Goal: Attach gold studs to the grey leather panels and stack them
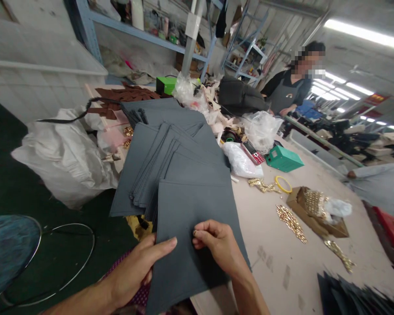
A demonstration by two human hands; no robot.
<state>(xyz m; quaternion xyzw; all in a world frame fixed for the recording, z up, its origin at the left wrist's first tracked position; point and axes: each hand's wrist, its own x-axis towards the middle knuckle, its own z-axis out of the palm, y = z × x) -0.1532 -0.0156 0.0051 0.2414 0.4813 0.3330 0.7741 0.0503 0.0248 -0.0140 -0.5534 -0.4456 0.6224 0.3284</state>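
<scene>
A dark grey fabric or leather panel (184, 210) lies tilted in front of me, its top edge over a fanned stack of similar panels (151, 162). My left hand (147, 258) grips the panel's left edge, thumb on top and the other fingers underneath. Above the middle of the panel, my right hand (213, 240) is closed in a pinch. Between its thumb and forefinger shows a small gold-coloured metal piece, too small to name exactly. The right fingertips are at the panel's surface; whether they press on it I cannot tell.
Gold chains (291, 223), a cardboard box (300, 203), a yellow ring (283, 184) and a green box (284, 158) occupy the table's right side. A white sack (65, 157) stands left, near a chair (13, 258). Another person (290, 87) stands beyond the table.
</scene>
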